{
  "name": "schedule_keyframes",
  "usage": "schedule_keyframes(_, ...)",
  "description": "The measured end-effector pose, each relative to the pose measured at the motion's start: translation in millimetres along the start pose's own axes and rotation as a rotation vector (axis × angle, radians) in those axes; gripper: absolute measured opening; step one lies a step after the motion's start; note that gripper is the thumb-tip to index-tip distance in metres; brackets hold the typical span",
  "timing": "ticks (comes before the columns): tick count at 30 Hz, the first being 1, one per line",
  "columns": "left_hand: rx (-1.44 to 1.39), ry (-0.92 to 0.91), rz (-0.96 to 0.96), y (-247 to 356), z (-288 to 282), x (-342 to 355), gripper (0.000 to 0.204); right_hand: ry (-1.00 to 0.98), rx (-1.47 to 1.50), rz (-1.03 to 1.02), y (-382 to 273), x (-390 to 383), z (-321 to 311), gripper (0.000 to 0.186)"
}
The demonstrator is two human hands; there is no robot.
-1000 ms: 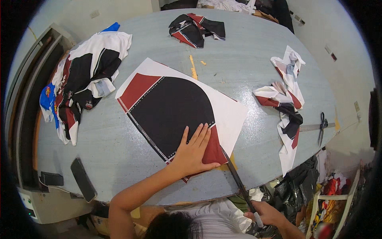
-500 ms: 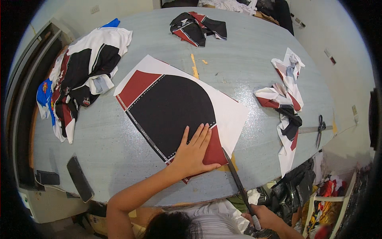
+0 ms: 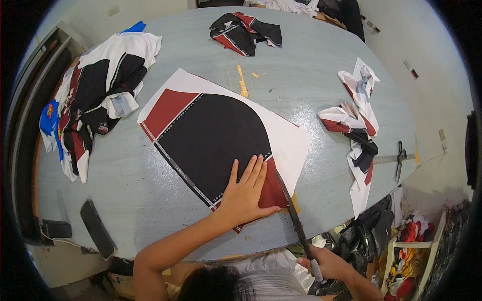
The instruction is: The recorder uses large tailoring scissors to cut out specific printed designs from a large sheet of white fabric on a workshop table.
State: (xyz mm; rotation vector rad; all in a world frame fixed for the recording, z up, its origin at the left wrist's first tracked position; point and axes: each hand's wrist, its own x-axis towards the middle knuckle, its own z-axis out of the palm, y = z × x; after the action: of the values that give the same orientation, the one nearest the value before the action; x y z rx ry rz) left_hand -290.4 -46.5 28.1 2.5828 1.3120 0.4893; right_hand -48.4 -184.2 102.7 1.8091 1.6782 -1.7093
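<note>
A printed fabric panel (image 3: 216, 135) lies flat across the middle of the table. It is black in the centre, with dark red corners and a white margin. My left hand (image 3: 244, 195) rests flat on its near part, fingers spread over the black and red areas. My right hand (image 3: 329, 263), beyond the table's near edge, is closed round the handles of long dark scissors (image 3: 295, 220). Their blades reach up to the panel along the border between the red corner and the white margin. How far the blades are parted is hard to see.
Crumpled garment pieces (image 3: 108, 85) lie at the left, a dark bundle (image 3: 246, 34) at the back, and white-and-red scraps (image 3: 355, 138) at the right. Another pair of scissors (image 3: 400, 159) lies across a metal ruler (image 3: 385, 159). A black slab (image 3: 97, 229) is near the left edge.
The scissors have moved up and slightly left, their tips farther along the red corner's edge. My right hand has come nearer the table. My left hand stays spread on the panel.
</note>
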Motion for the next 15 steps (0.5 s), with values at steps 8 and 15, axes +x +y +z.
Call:
schedule_keyframes(8,-0.056,0.084,-0.006,0.3,0.9,-1.5,0.102,0.042,0.014,0.073,-16.7,4.8,8.3,0.051)
schedule_keyframes(15,-0.063,0.097,-0.011,2.2,0.4,-2.5,0.101,0.147,-0.015,0.049,-31.4,0.6,19.8,0.042)
